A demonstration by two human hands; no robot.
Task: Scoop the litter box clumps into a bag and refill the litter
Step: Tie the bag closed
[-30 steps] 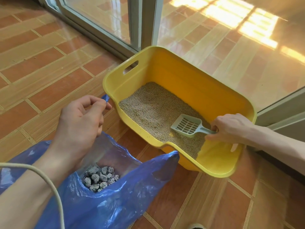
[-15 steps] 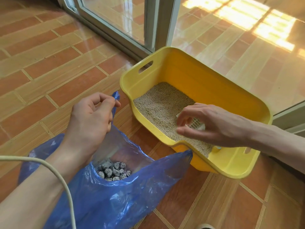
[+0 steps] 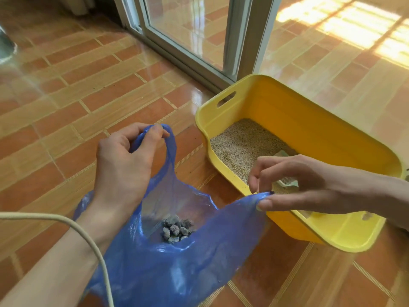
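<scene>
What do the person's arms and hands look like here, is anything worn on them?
Both are bare. The left hand and right hand show no gloves, rings or watch, and no sleeve reaches either forearm as far as the picture shows. Nails are short and unpainted. A pale cream cord curves across in front of the left forearm; where it leads cannot be seen.

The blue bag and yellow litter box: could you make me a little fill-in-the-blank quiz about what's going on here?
1. The left hand holds one handle of the blue plastic ____.
2. The grey clumps lie inside the bag, not in the ____ litter box.
3. The right hand pinches the bag's other ____.
4. The pale green scoop rests in the litter ____.

Missing words: bag; yellow; handle; box
</scene>
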